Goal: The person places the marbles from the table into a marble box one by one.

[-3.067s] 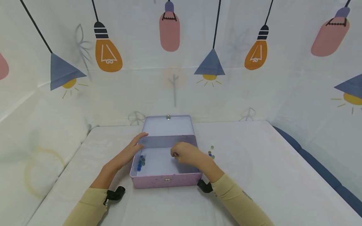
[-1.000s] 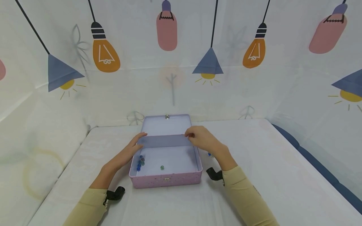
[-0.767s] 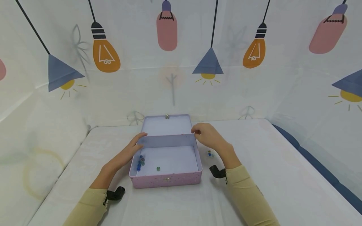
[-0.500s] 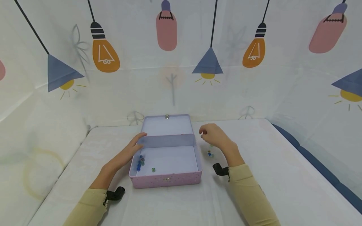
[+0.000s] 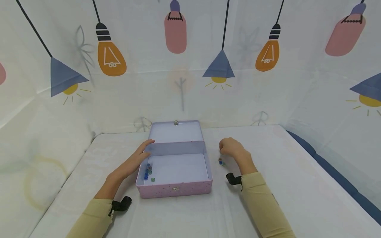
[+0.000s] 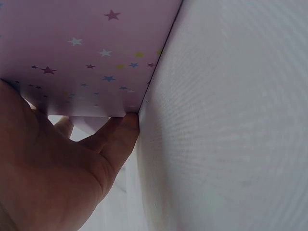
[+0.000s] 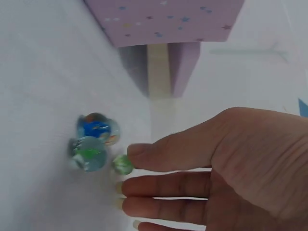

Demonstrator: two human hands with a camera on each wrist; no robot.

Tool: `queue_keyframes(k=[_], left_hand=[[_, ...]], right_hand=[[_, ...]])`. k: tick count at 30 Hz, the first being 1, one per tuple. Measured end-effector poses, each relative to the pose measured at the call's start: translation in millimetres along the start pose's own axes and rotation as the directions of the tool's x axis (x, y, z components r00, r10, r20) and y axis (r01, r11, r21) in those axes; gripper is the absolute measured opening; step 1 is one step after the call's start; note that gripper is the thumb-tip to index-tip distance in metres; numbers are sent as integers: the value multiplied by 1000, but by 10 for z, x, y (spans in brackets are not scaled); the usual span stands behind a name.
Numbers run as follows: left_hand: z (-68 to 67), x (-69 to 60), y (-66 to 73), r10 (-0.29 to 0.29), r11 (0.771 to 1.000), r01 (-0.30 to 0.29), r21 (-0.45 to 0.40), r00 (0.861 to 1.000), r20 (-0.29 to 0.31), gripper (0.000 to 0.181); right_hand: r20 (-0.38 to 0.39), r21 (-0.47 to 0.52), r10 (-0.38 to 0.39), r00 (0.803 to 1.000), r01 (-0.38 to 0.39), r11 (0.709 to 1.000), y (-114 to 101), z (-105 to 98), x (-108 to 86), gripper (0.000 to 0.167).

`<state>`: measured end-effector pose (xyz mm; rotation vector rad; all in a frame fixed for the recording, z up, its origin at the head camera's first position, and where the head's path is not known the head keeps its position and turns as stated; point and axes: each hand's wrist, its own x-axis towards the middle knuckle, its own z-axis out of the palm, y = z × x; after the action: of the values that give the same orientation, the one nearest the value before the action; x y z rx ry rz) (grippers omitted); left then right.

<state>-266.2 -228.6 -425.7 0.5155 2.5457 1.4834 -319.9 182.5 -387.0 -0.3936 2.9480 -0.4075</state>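
Note:
A pink-lilac tin box (image 5: pixel 190 189) with a star pattern stands with its lid (image 5: pixel 176 132) swung back. Inside it, several blue and green glass marbles (image 5: pixel 147 174) lie along the left wall, with a green marble (image 5: pixel 153 179) near the front left corner. My left hand (image 5: pixel 135 161) rests against the box's left side, fingers extended; its fingertips (image 6: pixel 126 126) touch the wall. Right of the box, my right hand (image 5: pixel 235 149) reaches down to the tabletop. Its thumb and fingers pinch a green marble (image 7: pixel 123 164), which the hand hides in the head view.
Several marbles (image 5: pixel 221 162) lie close together on the white cloth (image 5: pixel 268 185), just nearer than my right hand. A printed curtain (image 5: pixel 190 96) rises behind the table. Black wrist mounts (image 5: pixel 121 203) stick out from both sleeves.
My right hand let go a green marble in the box, moved right past the wall and came down on another on the cloth. The released marble rolled left. My left hand stayed.

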Motion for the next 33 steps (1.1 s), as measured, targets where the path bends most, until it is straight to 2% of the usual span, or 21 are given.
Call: queue_keyframes(k=[5,17,25,33], left_hand=[[0,6,-2,4,1000,-4,-8,1000,5,56],[-4,5,-6,18,1000,-18,-12,1000,5,55],[-2,0,9,-7,1000,7,-15,1000,2,55],[-9,-2,0,11,1000,-11,-4,1000,2,56]], right_hand=[[8,1,42,999,-42,999,40,65,12,15],[-20,58,11,1000,-10,998,24,54,14,18],[-93,67,-68,993,74,995,-41,-27,-13,26],[-152,104,-120,981,136,985,-211,-139,-64,23]])
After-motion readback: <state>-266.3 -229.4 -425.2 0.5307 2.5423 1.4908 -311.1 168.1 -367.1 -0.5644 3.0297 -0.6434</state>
